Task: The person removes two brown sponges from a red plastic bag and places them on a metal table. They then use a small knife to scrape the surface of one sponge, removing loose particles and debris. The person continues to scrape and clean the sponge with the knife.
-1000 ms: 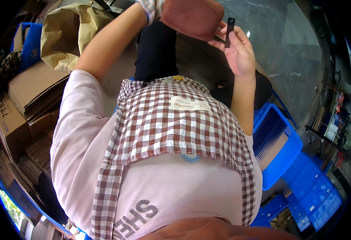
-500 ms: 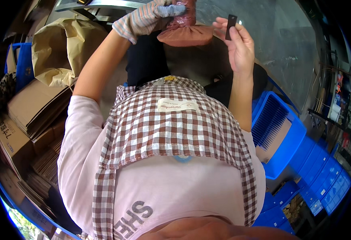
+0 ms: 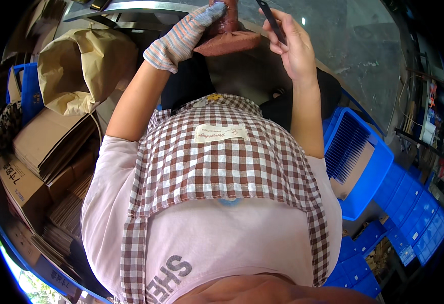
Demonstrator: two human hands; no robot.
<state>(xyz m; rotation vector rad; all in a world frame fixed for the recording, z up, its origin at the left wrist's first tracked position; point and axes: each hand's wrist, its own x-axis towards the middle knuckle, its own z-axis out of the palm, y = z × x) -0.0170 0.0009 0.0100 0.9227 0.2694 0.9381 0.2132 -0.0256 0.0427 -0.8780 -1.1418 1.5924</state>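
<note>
My left hand (image 3: 186, 38), in a striped knit glove, is closed round the shiny upright part of a reddish-brown tool-like piece with a wide, cloth-like padded base (image 3: 229, 43). The top of this piece runs out of view, so its exact kind does not show. My bare right hand (image 3: 298, 53) pinches a thin dark flat strip (image 3: 271, 22) between thumb and fingers, slanting up to the left. A short gap lies between the strip and the padded piece.
Beyond my hands is a grey tabletop (image 3: 353, 55) with a pale metal edge at left. A blue bin (image 3: 371, 190) on my right holds a row of dark strips. More blue bins (image 3: 404, 202) stand behind it. At left are a crumpled brown paper bag (image 3: 62, 66) and stacked cardboard (image 3: 49, 137).
The padded piece has moved slightly left and up, and its base looks flatter. My right hand has shifted a little left, and the strip has turned from nearly upright to slanting up-left.
</note>
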